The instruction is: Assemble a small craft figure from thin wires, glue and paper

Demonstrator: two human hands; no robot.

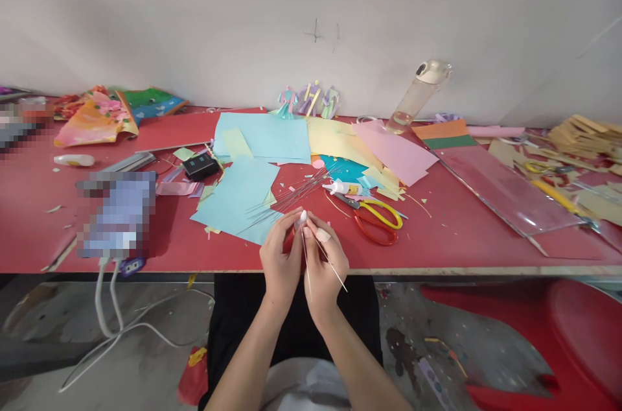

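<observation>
Head view: left hand (279, 263), right hand (324, 265) pinch wires (340, 279); white tip (303, 216) unclear.

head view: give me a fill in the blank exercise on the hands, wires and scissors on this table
The left hand and right hand pinch thin wires at the edge of the ___ table.
The scissors lie to the ___ of both hands.
The spare wire bundle rests on ___ paper.
Missing: red; right; blue

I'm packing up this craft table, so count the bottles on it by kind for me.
Small white squeeze bottles: 2
Clear drinking bottle: 1
Total: 3
</observation>
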